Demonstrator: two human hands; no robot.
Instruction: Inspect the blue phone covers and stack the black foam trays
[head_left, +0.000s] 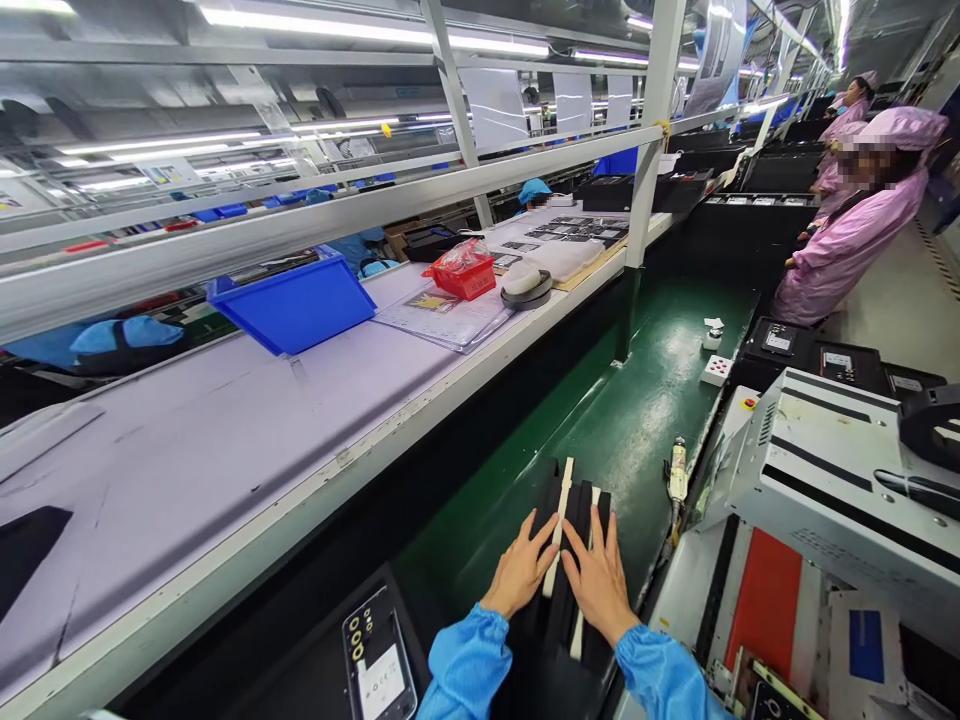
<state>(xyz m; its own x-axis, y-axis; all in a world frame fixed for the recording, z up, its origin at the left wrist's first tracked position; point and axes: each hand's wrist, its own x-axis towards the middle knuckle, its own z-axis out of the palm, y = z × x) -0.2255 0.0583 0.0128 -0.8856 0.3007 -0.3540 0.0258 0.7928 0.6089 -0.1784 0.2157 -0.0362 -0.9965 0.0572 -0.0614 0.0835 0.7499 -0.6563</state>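
Note:
Both my hands lie flat on a black ribbed tray [579, 500] with pale strips, which rests on the green conveyor belt [637, 400]. My left hand [520, 572] presses its left side with fingers stretched out. My right hand [600, 580] rests beside it, fingers spread over the ribs. Both arms wear blue sleeves. Neither hand grips anything.
A black phone back [377, 660] lies on a dark tray at the lower left. A long white shelf [225, 440] holds a blue bin [296, 300], a red box [463, 272] and tape rolls [526, 287]. A grey machine [832, 470] stands on the right. Co-workers in pink [855, 230] stand further along.

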